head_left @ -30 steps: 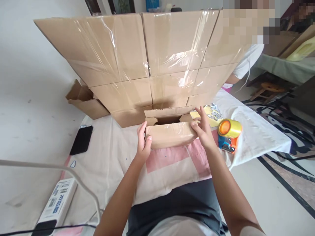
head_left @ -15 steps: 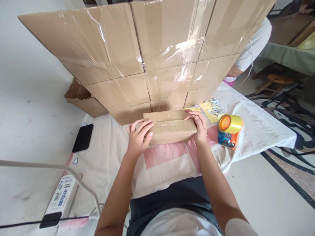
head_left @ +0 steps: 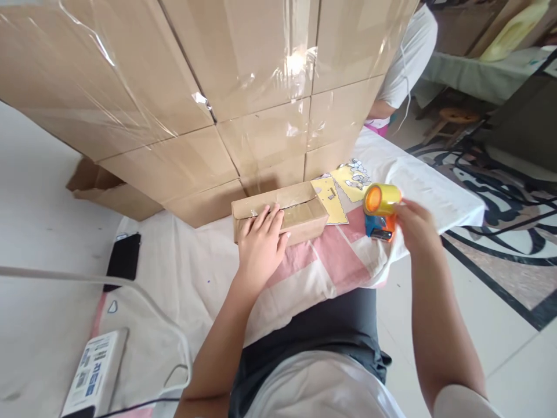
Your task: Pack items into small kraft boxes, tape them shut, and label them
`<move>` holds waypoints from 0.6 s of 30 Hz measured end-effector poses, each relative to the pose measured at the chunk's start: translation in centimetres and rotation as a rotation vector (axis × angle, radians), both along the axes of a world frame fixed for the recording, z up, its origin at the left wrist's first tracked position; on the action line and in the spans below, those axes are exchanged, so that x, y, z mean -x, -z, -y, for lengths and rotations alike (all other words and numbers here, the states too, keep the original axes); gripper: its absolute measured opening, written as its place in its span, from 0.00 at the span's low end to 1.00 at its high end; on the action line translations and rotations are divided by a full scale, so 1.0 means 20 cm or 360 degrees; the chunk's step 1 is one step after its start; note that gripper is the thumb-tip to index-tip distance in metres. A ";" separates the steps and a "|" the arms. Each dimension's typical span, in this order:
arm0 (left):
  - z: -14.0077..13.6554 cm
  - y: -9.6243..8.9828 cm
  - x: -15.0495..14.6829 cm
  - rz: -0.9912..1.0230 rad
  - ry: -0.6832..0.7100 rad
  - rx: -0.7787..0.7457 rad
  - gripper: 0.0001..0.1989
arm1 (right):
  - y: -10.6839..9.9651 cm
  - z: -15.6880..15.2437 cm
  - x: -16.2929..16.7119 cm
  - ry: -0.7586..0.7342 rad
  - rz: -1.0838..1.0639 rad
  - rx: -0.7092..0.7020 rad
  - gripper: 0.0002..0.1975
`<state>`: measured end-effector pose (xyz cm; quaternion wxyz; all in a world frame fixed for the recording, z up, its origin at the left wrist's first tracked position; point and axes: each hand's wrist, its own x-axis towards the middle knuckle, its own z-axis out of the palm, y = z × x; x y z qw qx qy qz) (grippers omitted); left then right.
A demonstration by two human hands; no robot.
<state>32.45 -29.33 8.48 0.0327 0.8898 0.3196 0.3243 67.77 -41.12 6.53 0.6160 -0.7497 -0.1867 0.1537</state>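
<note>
A small long cardboard box [head_left: 300, 223] lies on the cloth, its top flaps folded in with a narrow gap between them. My left hand [head_left: 263, 235] rests on the box's left part, fingers stretched over the top and thumb toward the near edge. To the right stands a blue and orange tape dispenser [head_left: 380, 226] bearing a wide yellow tape roll [head_left: 385, 199]. My right hand [head_left: 415, 223] is closed at the dispenser's right side, its fingertips against the roll's end and the orange part; some fingers are hidden.
A tall stack of taped cardboard boxes [head_left: 261, 133] stands directly behind. Yellow printed sheets [head_left: 331, 200] lie between box and dispenser. At left are an open carton [head_left: 117, 197], a black phone-like object [head_left: 123, 261] and a white power strip [head_left: 93, 371] with cables. Another person's sleeve [head_left: 411, 58] shows beyond the stack.
My right hand has left the box's right end and moved right to the tape dispenser. My left hand has shifted onto the box top. The box sits more tilted, and the view has turned.
</note>
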 end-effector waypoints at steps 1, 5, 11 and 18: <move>0.00 0.00 0.00 0.0030 0.0002 0.0004 0.23 | 0.04 0.00 -0.01 -0.0183 -0.0107 0.0002 0.22; 0.02 -0.01 0.01 0.0111 0.0013 0.0019 0.28 | 0.13 -0.05 0.08 -0.0557 -0.0094 -0.0174 0.23; 0.26 0.00 -0.07 0.0647 0.0200 0.0102 0.23 | 0.11 0.01 0.37 -0.0599 0.0194 -0.0121 0.21; 0.60 0.20 -0.22 0.0616 0.0371 0.1038 0.14 | 0.08 0.28 0.80 -0.0756 0.0298 -0.0397 0.28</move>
